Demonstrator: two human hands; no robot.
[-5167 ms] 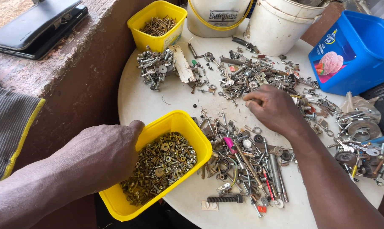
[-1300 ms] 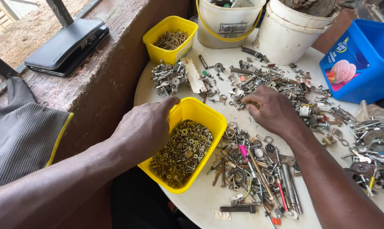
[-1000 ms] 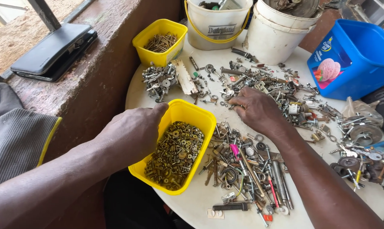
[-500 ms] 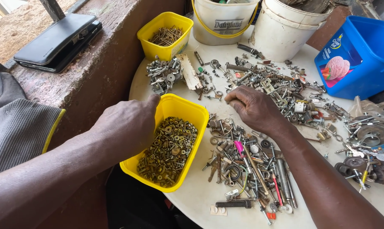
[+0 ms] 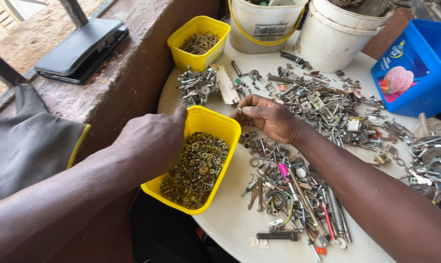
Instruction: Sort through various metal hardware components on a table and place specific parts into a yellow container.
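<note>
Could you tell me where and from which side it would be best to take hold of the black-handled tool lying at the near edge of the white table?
Probably by the black handle, from above. It lies flat and alone on bare white table, its long sides free for fingers to pinch across. The loose hardware pile crowds only its right end, so the handle's middle or left end looks clearest. Both hands are occupied farther back.

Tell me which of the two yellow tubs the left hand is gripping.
The near yellow tub, filled with brass nuts and washers; the left hand grips its rim. The far yellow tub, which holds screws, stands untouched by the white buckets.
</note>
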